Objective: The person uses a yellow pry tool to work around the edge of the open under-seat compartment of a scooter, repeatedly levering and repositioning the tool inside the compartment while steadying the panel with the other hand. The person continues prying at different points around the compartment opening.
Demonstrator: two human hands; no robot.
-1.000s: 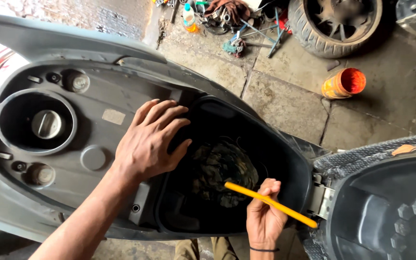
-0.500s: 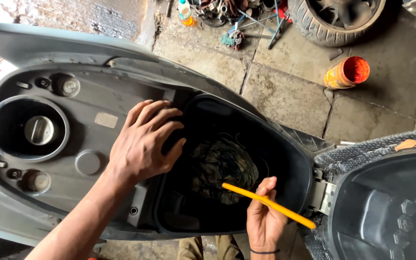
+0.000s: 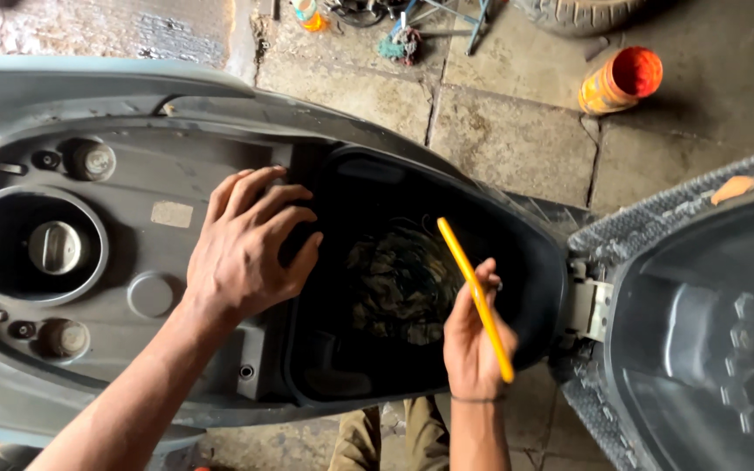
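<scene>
- The left hand (image 3: 250,244) lies flat, fingers spread, on the rim of the scooter's storage bin (image 3: 412,288), holding nothing.
- The right hand (image 3: 475,336) grips a thin yellow stick (image 3: 475,296), tilted, its upper end over the bin.
- A dark cloth (image 3: 399,283) lies in the bin, between the two hands.
- The fuel cap (image 3: 56,247) sits well left of the left hand.
- The raised seat (image 3: 709,323) stands right of the right hand.
- An orange can (image 3: 620,80) lies on the floor, far beyond the hands.

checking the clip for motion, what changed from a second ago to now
The right hand swung the yellow stick from lying crosswise to pointing up into the under-seat compartment. The left hand stayed flat on the compartment's edge; the fuel cap is unchanged.
</scene>
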